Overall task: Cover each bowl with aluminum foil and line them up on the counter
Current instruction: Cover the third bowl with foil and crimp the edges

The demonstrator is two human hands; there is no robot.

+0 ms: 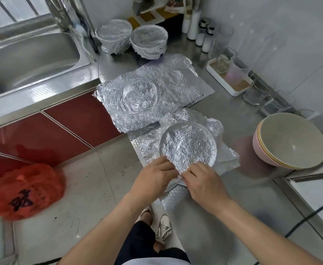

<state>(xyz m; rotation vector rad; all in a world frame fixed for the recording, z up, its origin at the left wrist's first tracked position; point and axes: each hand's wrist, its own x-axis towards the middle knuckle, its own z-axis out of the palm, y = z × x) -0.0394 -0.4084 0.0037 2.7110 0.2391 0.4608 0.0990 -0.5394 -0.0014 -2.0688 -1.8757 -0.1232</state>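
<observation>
A bowl under a crinkled foil sheet (188, 145) stands near the counter's front edge. My left hand (153, 175) and my right hand (204, 180) both pinch the foil's near edge against the bowl's rim, fingers curled. Two foil-covered bowls, one on the left (114, 34) and one on the right (148, 40), stand side by side at the back by the sink. A flat foil sheet (147, 96) with a round bowl imprint lies in the middle of the counter. A stack of bare bowls (290, 140), pink on the outside, sits to the right.
A steel sink (28, 54) lies at the left. A white tray with glass cups (231, 75) and bottles (204, 35) line the right wall. An orange plastic bag (23, 190) sits on the floor. Counter edge runs just under my hands.
</observation>
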